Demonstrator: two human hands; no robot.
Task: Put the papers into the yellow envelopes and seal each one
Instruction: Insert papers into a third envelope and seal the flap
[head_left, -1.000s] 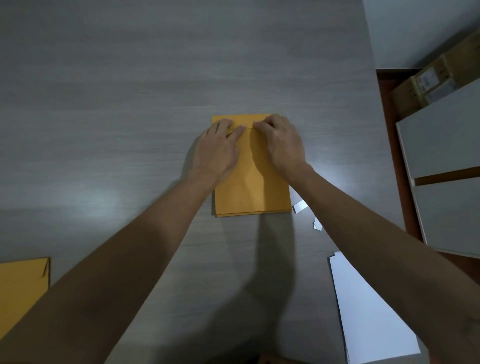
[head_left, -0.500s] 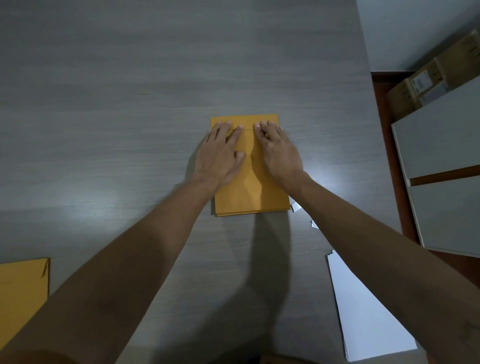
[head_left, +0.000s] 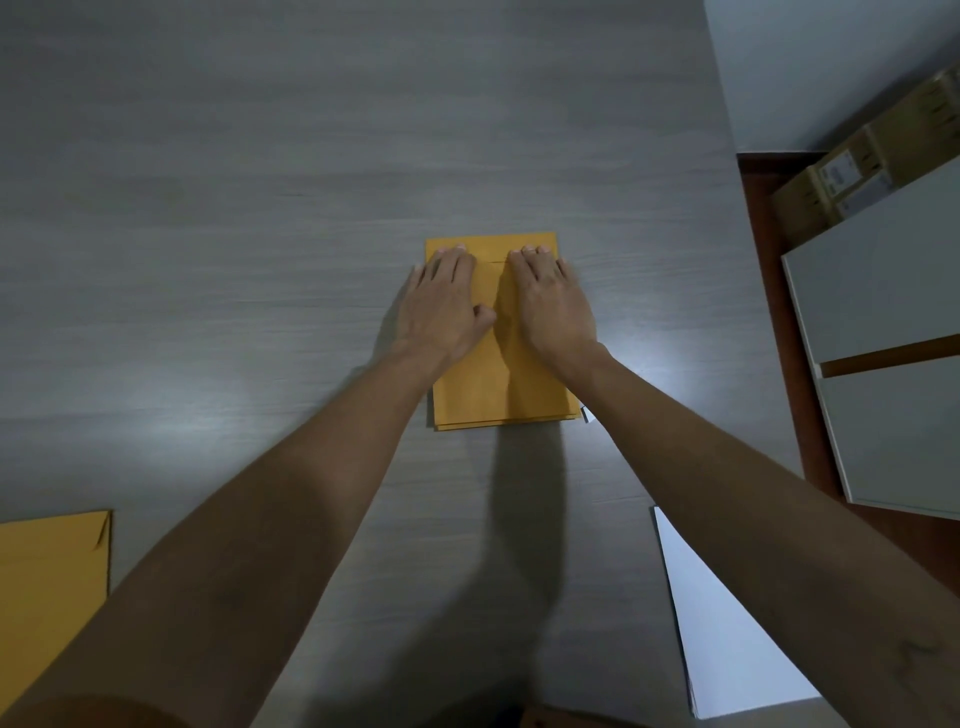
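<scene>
- Now my fingers lie flat; a second ago they were curled at the flap, so the seal looks nearly pressed.
- Spare envelope (head_left: 49, 582), near-left table (head_left: 218, 208) edge.
- Left hand (head_left: 444, 301): open, flat on the envelope (head_left: 498, 384), table centre.
- Right hand (head_left: 550, 301): likewise.
- Papers (head_left: 727, 639) wait, near right.

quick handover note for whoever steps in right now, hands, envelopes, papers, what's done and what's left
Left hand and right hand: both flat, fingers straight, pressing the folded flap of the top envelope on a small stack at table centre.
Another yellow envelope lies at the near left edge, flap apparently unsealed.
White papers lie stacked at near right.
Done: top envelope's flap is folded down.
Left: fill and seal the remaining envelopes.
</scene>
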